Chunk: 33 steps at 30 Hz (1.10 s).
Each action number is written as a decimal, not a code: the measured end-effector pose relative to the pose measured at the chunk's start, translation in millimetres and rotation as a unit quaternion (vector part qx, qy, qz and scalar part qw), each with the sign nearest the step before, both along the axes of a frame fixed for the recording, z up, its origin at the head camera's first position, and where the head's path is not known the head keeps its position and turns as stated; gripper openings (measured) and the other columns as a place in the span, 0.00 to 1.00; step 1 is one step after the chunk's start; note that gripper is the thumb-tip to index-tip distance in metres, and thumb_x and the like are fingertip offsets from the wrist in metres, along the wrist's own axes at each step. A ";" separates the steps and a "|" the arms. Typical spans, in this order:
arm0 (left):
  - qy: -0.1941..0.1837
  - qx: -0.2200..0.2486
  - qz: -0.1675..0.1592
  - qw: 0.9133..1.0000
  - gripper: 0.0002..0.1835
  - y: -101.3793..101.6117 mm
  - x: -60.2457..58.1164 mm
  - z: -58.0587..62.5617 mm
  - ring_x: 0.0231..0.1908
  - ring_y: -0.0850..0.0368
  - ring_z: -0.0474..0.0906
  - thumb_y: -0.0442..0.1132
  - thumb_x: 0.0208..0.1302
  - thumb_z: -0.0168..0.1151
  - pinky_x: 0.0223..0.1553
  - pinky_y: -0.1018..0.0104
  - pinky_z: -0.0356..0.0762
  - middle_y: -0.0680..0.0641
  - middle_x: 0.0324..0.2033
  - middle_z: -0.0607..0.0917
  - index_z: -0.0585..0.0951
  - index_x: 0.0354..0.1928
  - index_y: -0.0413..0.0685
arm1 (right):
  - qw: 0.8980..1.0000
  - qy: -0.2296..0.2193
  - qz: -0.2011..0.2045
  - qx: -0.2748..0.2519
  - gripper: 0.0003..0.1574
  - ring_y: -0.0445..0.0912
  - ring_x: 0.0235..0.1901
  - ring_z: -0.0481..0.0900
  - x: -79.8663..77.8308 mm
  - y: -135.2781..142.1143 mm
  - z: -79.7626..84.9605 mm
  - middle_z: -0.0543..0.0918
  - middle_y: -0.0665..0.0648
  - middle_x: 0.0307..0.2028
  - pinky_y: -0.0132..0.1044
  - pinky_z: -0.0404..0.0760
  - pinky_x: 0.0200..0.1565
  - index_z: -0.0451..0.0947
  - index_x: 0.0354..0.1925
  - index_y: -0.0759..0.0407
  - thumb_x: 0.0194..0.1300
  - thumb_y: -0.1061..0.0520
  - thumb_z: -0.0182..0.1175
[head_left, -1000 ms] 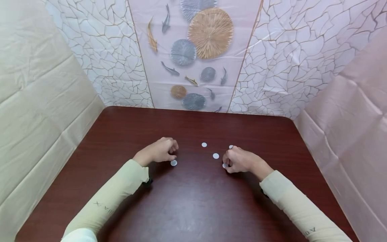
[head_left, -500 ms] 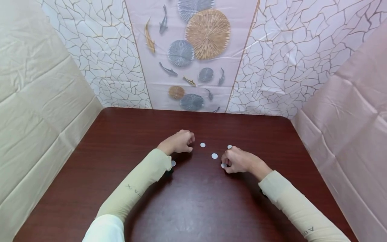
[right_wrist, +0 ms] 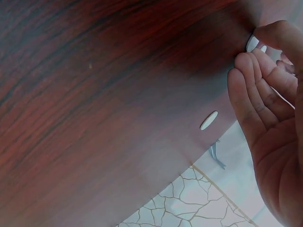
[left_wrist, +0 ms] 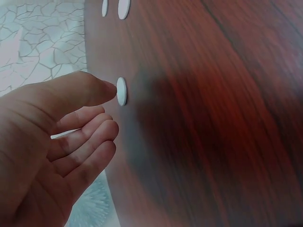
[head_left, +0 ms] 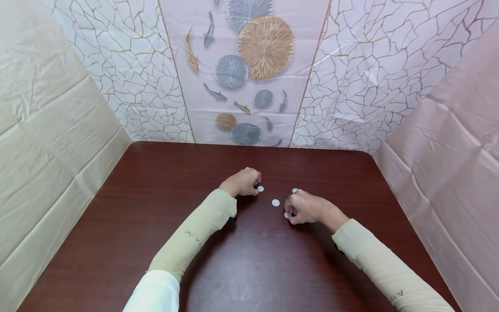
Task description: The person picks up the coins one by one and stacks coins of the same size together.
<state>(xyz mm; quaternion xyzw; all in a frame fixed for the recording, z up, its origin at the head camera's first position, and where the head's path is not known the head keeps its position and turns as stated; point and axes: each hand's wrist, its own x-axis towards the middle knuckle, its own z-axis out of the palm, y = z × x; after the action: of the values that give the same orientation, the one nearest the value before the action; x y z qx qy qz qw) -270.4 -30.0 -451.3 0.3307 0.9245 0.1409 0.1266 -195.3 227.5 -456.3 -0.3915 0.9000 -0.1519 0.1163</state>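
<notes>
Several small white discs lie flat on the table. My left hand [head_left: 243,182] is at the left disc [head_left: 260,189]; in the left wrist view its thumb tip meets that disc's [left_wrist: 121,91] edge, the other fingers held apart and loosely bent. With thumb and fingertips on either side, my right hand [head_left: 308,207] pinches the near-right disc [head_left: 287,215], partly covered by the fingers. Between the hands sits a middle disc [head_left: 275,203]. A further disc [head_left: 294,190] shows just beyond the right hand's knuckles, partly hidden.
The dark red-brown wooden table [head_left: 241,260] has a patterned cloth [head_left: 265,47] behind it, with fish and round shapes. Plain pale cloth walls [head_left: 50,143] rise at the left and right. The left sleeve [head_left: 187,238] reaches across the table's middle.
My left hand has moved right and away from me, leaving one disc, now hidden by the sleeve, and reaching another. The right hand stays at its disc. The head view has shifted slightly.
</notes>
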 end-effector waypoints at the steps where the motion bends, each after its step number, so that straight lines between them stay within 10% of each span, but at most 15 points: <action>1: -0.001 -0.002 0.000 1.000 0.14 2.4 -0.4 -0.4 0.47 0.51 0.79 0.38 0.67 0.70 0.53 0.58 0.80 0.45 0.46 0.85 0.83 0.51 0.40 | 1.000 -0.001 0.000 0.001 0.02 0.36 0.28 0.83 -0.1 0.0 0.4 0.88 0.49 0.27 0.27 0.81 0.33 0.87 0.30 0.55 0.57 0.61 0.72; 11: -0.007 -0.029 -0.002 1.000 0.05 13.7 -3.8 -7.0 0.31 0.57 0.72 0.39 0.71 0.68 0.37 0.66 0.71 0.49 0.35 0.82 0.83 0.40 0.45 | 1.000 0.003 0.002 0.007 0.02 0.34 0.28 0.83 0.1 -0.3 0.5 0.88 0.48 0.27 0.26 0.81 0.33 0.88 0.31 0.56 0.56 0.61 0.73; 17: 0.026 -0.048 -0.033 0.998 0.16 16.0 -6.7 -4.0 0.27 0.58 0.66 0.40 0.74 0.66 0.34 0.66 0.66 0.53 0.24 0.72 0.75 0.26 0.49 | 1.000 0.003 0.004 0.007 0.03 0.35 0.29 0.84 -1.4 0.7 1.7 0.88 0.48 0.28 0.27 0.82 0.34 0.88 0.32 0.57 0.56 0.61 0.72; 33: 0.056 -0.131 -0.046 0.989 0.05 32.3 -6.6 6.8 0.44 0.48 0.83 0.38 0.68 0.69 0.44 0.57 0.81 0.43 0.42 0.84 0.82 0.40 0.47 | 1.000 -0.003 -0.008 0.013 0.02 0.35 0.29 0.82 -1.1 0.6 -1.0 0.87 0.48 0.29 0.27 0.82 0.34 0.87 0.32 0.56 0.57 0.60 0.72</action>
<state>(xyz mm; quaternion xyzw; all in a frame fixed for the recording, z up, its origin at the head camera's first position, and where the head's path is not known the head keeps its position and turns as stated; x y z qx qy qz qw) -277.1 2.4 -444.5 0.3612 0.9242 -0.0059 0.1235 -196.4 228.1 -457.3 -0.3820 0.9049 -0.1423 0.1227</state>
